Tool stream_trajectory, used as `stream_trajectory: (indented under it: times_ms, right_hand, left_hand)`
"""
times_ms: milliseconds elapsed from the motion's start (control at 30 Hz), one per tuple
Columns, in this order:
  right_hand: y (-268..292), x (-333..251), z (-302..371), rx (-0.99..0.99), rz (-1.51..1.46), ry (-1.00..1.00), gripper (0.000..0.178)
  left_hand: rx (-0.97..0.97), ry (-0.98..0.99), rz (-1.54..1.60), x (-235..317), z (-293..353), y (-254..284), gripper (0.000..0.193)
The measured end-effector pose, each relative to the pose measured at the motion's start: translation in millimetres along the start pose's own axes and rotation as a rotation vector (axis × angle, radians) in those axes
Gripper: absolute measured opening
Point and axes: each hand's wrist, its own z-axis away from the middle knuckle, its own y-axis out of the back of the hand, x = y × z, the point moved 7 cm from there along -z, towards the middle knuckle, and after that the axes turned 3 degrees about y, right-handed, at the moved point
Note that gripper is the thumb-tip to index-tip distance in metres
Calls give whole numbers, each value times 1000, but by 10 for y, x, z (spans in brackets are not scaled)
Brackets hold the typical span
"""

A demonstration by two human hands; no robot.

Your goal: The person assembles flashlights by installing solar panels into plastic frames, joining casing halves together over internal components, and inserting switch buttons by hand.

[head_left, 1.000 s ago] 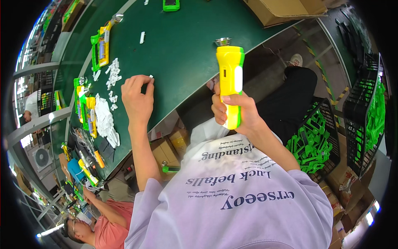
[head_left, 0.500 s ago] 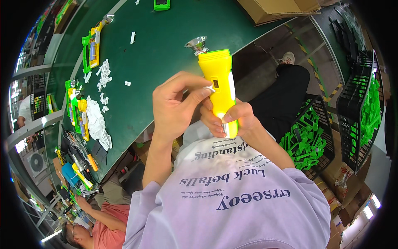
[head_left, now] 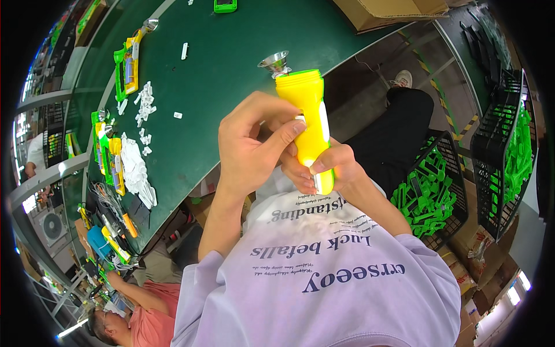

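A yellow flashlight body point(head_left: 313, 134) with a green edge stands nearly upright in front of my chest. My right hand point(head_left: 334, 163) is closed around its lower end. My left hand point(head_left: 254, 141) pinches a small white plastic piece point(head_left: 300, 117) against the slot in the flashlight's side. Fingers hide most of the piece, so I cannot tell whether it sits in the slot. At the open top of the body, a shiny cone-shaped reflector point(head_left: 273, 62) hangs out to the left on thin wires.
Small white pieces point(head_left: 145, 104) and a larger white pile point(head_left: 136, 173) lie on the green table point(head_left: 191, 139). Opened flashlight halves point(head_left: 132, 63) rest at the left. A carton point(head_left: 393, 13) is far right; black baskets point(head_left: 457, 214) hold green parts. A co-worker point(head_left: 151, 312) sits lower left.
My left hand has shifted slightly right and up, bringing the white piece from beside the slot onto it. The flashlight and my right hand have barely moved.
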Motion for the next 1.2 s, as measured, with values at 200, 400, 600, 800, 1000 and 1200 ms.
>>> stream_trajectory:
  times_ms: [200, 400, 600, 800, 1000, 1200]
  right_hand:
    - [-14, 14, -1, -39, -51, 1, 38]
    - [-32, 10, -6, -56, -28, 7, 37]
    - [-22, 39, 0, -15, -43, -17, 37]
    - [-41, 15, 11, 41, 23, -12, 35]
    - [-18, 23, 61, 224, 81, -39, 31]
    - [-4, -47, 79, 343, 305, -10, 27]
  left_hand:
    - [29, 99, 102, -86, 10, 19, 8]
    - [20, 96, 85, -46, 16, 20, 4]
    - [48, -62, -192, 118, 13, 16, 7]
    - [88, -20, -213, 83, 58, 8, 8]
    - [125, -197, -354, 34, 124, -38, 18]
    - [162, -30, -254, -182, 165, 39, 10]
